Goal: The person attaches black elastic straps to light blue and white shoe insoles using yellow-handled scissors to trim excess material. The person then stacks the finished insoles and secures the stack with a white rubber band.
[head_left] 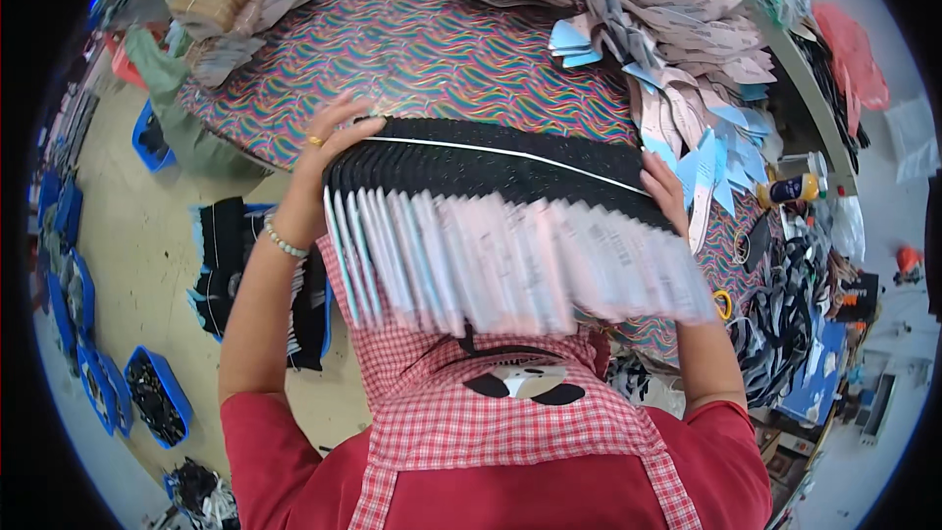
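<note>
Between my two hands hangs a long bundle of stacked black fabric pieces (491, 159) with a white string running along it. Pale pink and light-blue printed flaps (510, 255) fan out below the black part, blurred by motion at the right. My left hand (339, 132) grips the bundle's left end, fingers over its top edge. At the right end my right hand (665, 191) clasps it, the thumb side partly hidden. The bundle is held up in front of my checked apron (520, 432), over the near edge of the patterned table (442, 69).
Pale cut pieces (687, 29) with blue parts pile up at the far right of the table. Wrapped tan bundles (211, 0) lie far left. A yellow-capped bottle (790, 189) and dark strips (785, 304) are at right. Blue bins (157, 397) stand on the floor at left.
</note>
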Action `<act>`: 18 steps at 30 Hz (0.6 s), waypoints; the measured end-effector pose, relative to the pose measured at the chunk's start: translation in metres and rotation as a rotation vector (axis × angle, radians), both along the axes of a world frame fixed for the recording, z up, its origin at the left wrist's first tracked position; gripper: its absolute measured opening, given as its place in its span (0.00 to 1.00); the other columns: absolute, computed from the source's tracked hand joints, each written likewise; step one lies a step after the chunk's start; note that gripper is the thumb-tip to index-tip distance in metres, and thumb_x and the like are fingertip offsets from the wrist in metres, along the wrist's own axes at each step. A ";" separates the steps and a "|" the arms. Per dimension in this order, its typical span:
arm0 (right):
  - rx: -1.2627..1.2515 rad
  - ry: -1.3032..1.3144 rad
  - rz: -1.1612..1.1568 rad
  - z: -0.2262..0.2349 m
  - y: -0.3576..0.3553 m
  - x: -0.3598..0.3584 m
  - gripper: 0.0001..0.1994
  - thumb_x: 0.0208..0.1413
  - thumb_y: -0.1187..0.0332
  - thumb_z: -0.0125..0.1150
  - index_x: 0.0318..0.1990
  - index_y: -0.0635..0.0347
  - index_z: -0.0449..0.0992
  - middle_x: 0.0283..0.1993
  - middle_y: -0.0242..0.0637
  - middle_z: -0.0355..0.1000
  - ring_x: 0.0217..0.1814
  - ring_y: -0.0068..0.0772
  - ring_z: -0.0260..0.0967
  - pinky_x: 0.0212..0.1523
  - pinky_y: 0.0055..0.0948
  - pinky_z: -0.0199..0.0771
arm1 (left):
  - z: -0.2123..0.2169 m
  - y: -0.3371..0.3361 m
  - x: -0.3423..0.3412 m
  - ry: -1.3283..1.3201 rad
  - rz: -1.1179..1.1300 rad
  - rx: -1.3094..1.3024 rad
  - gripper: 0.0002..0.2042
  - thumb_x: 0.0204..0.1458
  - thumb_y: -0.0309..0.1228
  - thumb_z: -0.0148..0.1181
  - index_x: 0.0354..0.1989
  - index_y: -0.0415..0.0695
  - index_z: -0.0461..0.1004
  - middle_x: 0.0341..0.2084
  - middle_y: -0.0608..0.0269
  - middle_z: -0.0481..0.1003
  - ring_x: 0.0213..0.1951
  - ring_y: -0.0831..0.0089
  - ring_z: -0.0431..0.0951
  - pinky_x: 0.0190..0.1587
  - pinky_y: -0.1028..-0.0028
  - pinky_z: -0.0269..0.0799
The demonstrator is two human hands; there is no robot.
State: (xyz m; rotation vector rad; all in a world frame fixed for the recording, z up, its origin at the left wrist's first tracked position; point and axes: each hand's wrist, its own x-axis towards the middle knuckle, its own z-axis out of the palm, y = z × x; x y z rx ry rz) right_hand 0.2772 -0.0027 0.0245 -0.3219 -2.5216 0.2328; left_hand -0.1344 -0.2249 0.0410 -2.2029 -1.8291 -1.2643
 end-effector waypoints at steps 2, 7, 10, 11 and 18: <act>-0.122 -0.269 -0.322 0.023 -0.027 0.003 0.32 0.49 0.77 0.59 0.64 0.61 0.57 0.65 0.50 0.58 0.68 0.53 0.53 0.68 0.41 0.50 | -0.003 -0.005 -0.009 0.395 0.256 -0.247 0.35 0.38 0.20 0.64 0.60 0.52 0.66 0.56 0.53 0.66 0.63 0.54 0.60 0.65 0.55 0.50; -1.202 0.028 -0.445 0.013 -0.049 0.056 0.28 0.63 0.69 0.50 0.68 0.61 0.50 0.59 0.46 0.65 0.56 0.33 0.67 0.53 0.30 0.70 | -0.042 -0.031 -0.022 -0.958 0.237 -0.693 0.25 0.62 0.40 0.47 0.66 0.43 0.58 0.58 0.61 0.67 0.58 0.75 0.65 0.56 0.71 0.64; -1.615 0.043 -0.562 0.007 -0.049 0.028 0.32 0.62 0.57 0.52 0.68 0.63 0.51 0.57 0.45 0.66 0.52 0.30 0.68 0.50 0.28 0.71 | -0.050 -0.022 0.013 -1.136 0.366 -0.630 0.25 0.62 0.40 0.48 0.65 0.44 0.58 0.57 0.59 0.68 0.53 0.75 0.69 0.52 0.72 0.67; -1.583 -0.003 -0.514 -0.001 -0.043 0.009 0.31 0.60 0.53 0.54 0.64 0.65 0.57 0.54 0.44 0.68 0.51 0.29 0.68 0.49 0.27 0.70 | -0.066 -0.017 0.015 -1.140 0.328 -0.432 0.26 0.60 0.41 0.51 0.64 0.42 0.60 0.56 0.59 0.69 0.53 0.75 0.69 0.53 0.74 0.65; -1.158 -0.503 -0.346 0.009 -0.029 -0.037 0.34 0.53 0.42 0.56 0.55 0.66 0.70 0.51 0.41 0.71 0.53 0.31 0.66 0.53 0.27 0.62 | -0.027 -0.051 0.108 -1.051 0.426 -0.317 0.34 0.47 0.47 0.65 0.54 0.32 0.66 0.46 0.50 0.75 0.48 0.65 0.75 0.52 0.69 0.68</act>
